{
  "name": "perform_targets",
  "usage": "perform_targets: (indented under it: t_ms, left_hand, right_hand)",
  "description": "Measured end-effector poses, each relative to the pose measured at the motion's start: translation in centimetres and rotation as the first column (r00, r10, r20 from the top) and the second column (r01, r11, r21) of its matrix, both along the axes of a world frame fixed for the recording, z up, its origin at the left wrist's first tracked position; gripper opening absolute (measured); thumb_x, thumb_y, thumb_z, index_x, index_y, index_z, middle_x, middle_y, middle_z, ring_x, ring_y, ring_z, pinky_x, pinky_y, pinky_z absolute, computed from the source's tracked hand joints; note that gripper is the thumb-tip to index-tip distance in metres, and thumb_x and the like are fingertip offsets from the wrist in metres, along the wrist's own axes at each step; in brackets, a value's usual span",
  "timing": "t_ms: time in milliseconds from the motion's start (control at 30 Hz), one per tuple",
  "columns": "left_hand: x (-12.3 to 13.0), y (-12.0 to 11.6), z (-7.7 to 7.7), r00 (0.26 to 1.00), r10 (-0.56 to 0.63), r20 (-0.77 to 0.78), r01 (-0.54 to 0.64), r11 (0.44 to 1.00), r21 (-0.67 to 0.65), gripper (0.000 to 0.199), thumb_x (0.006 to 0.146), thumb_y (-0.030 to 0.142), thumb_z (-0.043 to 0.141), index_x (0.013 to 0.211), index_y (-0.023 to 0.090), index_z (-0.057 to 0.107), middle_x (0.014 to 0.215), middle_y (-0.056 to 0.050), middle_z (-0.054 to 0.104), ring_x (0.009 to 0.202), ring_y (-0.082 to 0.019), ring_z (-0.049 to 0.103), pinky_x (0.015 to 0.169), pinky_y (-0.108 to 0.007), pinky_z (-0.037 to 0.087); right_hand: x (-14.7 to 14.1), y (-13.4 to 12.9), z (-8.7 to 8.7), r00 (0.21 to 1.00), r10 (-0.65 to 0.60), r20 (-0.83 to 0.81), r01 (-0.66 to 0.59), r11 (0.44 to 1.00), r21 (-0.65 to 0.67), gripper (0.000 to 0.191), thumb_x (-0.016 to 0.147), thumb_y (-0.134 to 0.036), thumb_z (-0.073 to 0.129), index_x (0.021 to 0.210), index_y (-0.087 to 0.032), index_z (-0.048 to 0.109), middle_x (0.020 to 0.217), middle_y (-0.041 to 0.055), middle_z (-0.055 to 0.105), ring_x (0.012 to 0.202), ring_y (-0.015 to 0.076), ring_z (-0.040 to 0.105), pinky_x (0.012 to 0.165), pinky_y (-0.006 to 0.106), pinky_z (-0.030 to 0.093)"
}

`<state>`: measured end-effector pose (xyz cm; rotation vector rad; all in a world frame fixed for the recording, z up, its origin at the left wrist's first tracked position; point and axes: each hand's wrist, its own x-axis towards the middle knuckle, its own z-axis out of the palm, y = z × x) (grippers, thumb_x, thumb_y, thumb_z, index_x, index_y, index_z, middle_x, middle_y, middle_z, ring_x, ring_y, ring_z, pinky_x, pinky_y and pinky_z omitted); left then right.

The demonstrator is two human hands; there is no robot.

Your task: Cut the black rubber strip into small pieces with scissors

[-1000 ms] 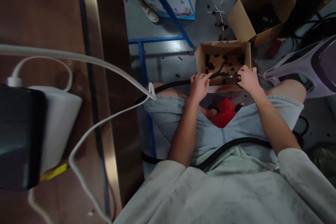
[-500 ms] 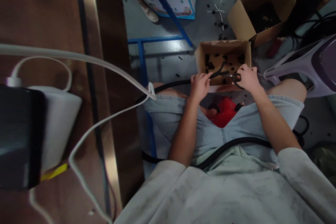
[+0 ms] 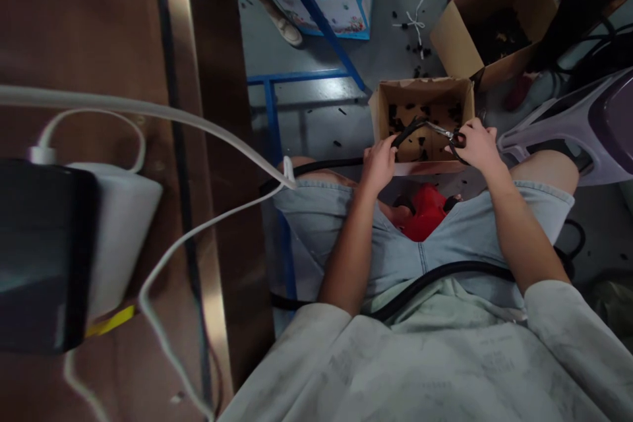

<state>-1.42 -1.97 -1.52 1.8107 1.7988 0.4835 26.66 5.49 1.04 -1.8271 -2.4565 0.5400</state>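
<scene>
Black cable [image 3: 406, 132] and scissors [image 3: 440, 131] meet above a cardboard box [image 3: 431, 167]

The cable is matt black and flexible, fairly thick. It comes in from the left across one thigh, passes through the left hand [image 3: 380, 163] and slants up over the box, where its end looks forked into thinner strands. The left hand's grip is closed, pinching the cable by the box's near left corner. The right hand [image 3: 477, 145], at the near right corner, has its grip curled around the dark scissor handles. The silver blades point left toward the forked end; whether they touch it is too small to tell.

Small black pieces [image 3: 394, 124] lie scattered inside the open box, which stands in front of the knees. Another black length [image 3: 445, 269] curves across the lap, over the denim shorts [image 3: 448, 237]. Beyond the first box's far right corner is a second cardboard box [image 3: 457, 46] with dark material inside. At far left, the brown counter [image 3: 54, 46] carries a dark device [image 3: 39, 257] and a white block [image 3: 116, 231].
</scene>
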Motion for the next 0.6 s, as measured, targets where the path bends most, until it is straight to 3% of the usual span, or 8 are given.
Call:
perform_targets:
  t_ms: [167,267,433,600]
  left_hand:
    - [0.4,0.1,0.2,1.0,-0.011,0.028,0.011,1.0,0.015,0.043,0.107,0.025,0.035,0.143,0.016,0.055,0.135,-0.017,0.069,0.128,-0.027,0.062,0.11,-0.044,0.044]
    - [0.9,0.2,1.2,0.998,0.033,0.055,-0.036,0.998,0.055,0.041,0.106,0.025,0.037,0.14,0.016,0.056,0.137,-0.016,0.068,0.128,-0.027,0.063,0.108,-0.042,0.046]
    - [1.8,-0.4,4.0,0.985,0.082,0.152,-0.099,0.989,0.106,0.036,0.104,0.037,0.048,0.133,0.019,0.057,0.122,-0.013,0.074,0.111,-0.026,0.071,0.095,-0.037,0.053]
    - [2.5,-1.2,5.4,0.982,0.104,0.159,-0.128,0.981,0.146,0.037,0.106,0.048,0.043,0.127,0.02,0.058,0.105,-0.012,0.076,0.098,-0.028,0.074,0.084,-0.037,0.055]
  right_hand:
    - [1.0,1.0,0.0,0.981,-0.187,-0.059,0.183,0.981,-0.058,0.044,0.092,-0.06,0.066,0.086,-0.017,0.066,0.116,0.0172,0.059,0.111,0.0355,0.055,0.093,0.05,0.038]
    - [0.8,1.2,0.0,0.956,-0.263,-0.127,0.252,0.963,-0.093,0.047,0.088,-0.066,0.066,0.084,-0.018,0.065,0.109,0.015,0.061,0.103,0.0329,0.058,0.089,0.046,0.043]
    - [0.2,0.8,1.4,0.914,-0.255,-0.314,0.212,0.963,-0.166,0.053,0.083,-0.073,0.064,0.075,-0.021,0.061,0.087,0.008,0.06,0.084,0.0261,0.058,0.076,0.037,0.047]
    - [0.2,-1.0,3.8,0.871,-0.244,-0.427,0.19,0.968,-0.165,0.055,0.078,-0.074,0.069,0.071,-0.021,0.059,0.086,0.008,0.06,0.085,0.0269,0.059,0.075,0.037,0.047]
